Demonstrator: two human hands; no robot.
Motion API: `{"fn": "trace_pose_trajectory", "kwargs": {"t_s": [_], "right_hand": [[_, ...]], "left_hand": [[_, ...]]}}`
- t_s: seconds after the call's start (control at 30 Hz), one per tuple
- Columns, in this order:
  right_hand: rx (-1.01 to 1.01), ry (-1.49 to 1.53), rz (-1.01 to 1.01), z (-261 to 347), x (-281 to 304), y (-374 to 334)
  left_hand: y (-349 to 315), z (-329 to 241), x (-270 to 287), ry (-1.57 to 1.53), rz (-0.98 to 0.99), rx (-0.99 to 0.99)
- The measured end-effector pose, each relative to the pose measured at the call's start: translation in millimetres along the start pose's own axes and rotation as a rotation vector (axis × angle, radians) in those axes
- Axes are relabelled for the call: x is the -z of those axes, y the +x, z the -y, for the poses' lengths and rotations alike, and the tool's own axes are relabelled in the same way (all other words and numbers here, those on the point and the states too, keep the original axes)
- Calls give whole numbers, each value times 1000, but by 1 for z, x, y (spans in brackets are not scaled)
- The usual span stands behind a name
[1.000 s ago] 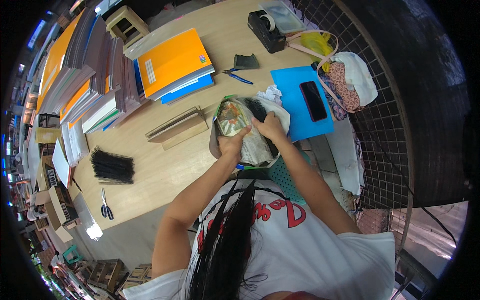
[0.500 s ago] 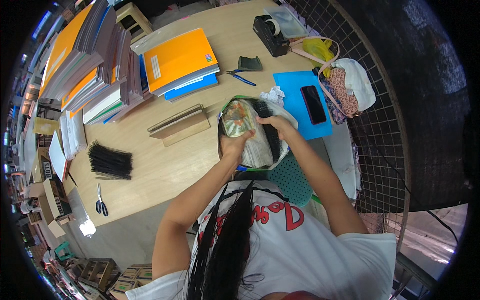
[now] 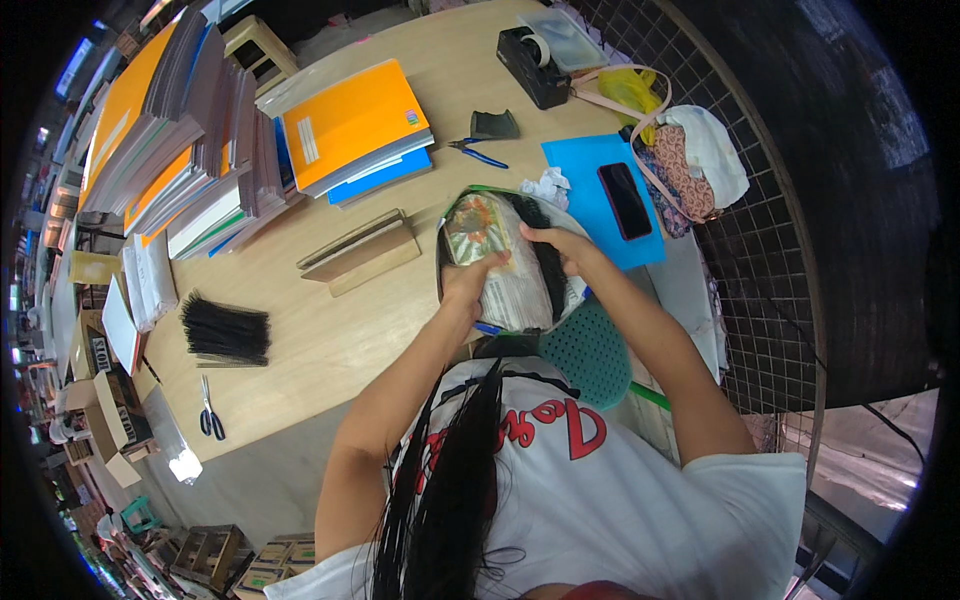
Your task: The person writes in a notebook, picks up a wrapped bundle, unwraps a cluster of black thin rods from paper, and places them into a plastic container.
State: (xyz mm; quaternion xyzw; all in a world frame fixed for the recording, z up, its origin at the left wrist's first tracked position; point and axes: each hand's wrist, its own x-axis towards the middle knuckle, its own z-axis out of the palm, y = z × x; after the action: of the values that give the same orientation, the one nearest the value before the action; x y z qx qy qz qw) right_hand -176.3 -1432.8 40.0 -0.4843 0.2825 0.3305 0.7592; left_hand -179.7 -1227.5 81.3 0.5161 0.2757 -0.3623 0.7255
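Note:
At the table's near edge stands an open bag (image 3: 583, 291) with a dark and green rim. Inside it is a clear plastic packet (image 3: 515, 290) with a printed floral part, beside a black bristly bundle (image 3: 549, 262). My left hand (image 3: 470, 282) grips the packet's left side, thumb on top, its other fingers partly hidden. My right hand (image 3: 562, 248) closes on the packet's right edge near the black bundle, with fingertips out of sight. Another black bristly bundle (image 3: 226, 330) lies on the table to the left, above dark-handled scissors (image 3: 211, 422).
Orange notebooks (image 3: 355, 115) and a tall notebook stack (image 3: 165, 120) stand at the far left. A slotted wooden block (image 3: 360, 252) sits mid-table. Blue-handled pliers (image 3: 480, 154), a tape dispenser (image 3: 533, 68) and a phone (image 3: 625, 202) lie beyond. Wire mesh (image 3: 765, 270) borders the right.
Both hands keep their hold on the packet in the bag and shift only slightly. The view has moved a little; the things on the table stay in place.

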Motion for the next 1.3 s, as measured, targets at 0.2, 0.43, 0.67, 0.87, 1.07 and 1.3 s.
{"fn": "trace_pose_trajectory", "kwargs": {"t_s": [0.2, 0.43, 0.67, 0.87, 1.07, 1.3], "right_hand": [[-72, -346, -249, -4, -3, 15], [43, -144, -301, -10, -14, -2], [661, -912, -807, -5, -72, -55], [790, 229, -355, 21, -40, -98], [676, 537, -31, 35, 38, -161], [648, 653, 175, 9, 56, -145]], "left_hand": [[20, 16, 27, -122, 159, 58], [-3, 9, 9, 2, 116, -308], [41, 16, 6, 48, 24, -472], [39, 1, 9, 98, -70, -504], [12, -38, 9, 15, 195, -171], [21, -37, 21, -222, 548, -51]]}}
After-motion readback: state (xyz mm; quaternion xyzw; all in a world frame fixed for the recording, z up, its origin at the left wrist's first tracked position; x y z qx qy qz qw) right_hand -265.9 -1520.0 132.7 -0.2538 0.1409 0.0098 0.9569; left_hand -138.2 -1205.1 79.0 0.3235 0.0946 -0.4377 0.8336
